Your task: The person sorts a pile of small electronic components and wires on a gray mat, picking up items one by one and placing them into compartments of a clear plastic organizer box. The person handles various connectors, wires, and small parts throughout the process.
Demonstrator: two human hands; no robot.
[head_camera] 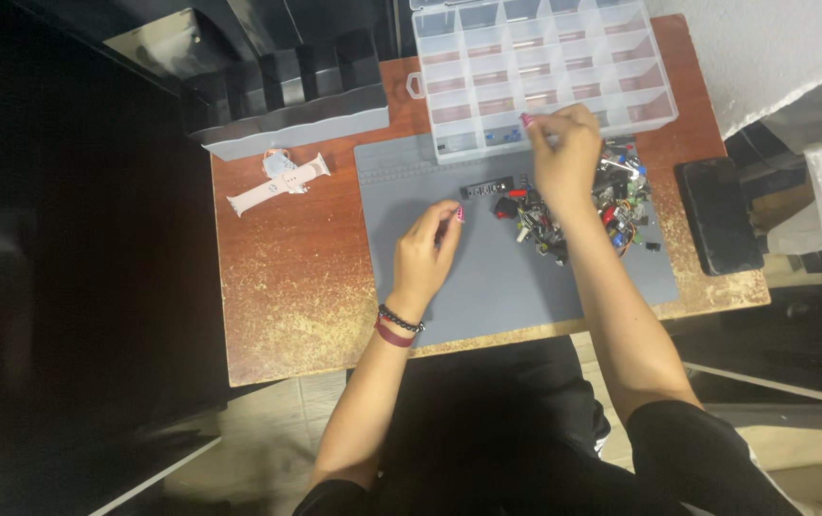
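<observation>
Overhead view. A worn reddish-brown table [287, 287] against a white wall carries a grey work mat [487, 277], a clear compartment box [544, 67], a watch [279, 180] and a dark phone [719, 215]. A pile of small mixed parts [602, 205], multicoloured, lies on the mat. Right hand [564, 153], fingers pinched together, hovers at the box's front edge; whether it holds anything cannot be told. Left hand [427, 253] is loosely curled above the mat.

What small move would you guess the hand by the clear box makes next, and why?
Probably a short reach forward to a compartment. The right hand hovers pinched at the near edge of the clear organizer box, just above the pile of small parts; whether it holds a part is too small to tell.
</observation>
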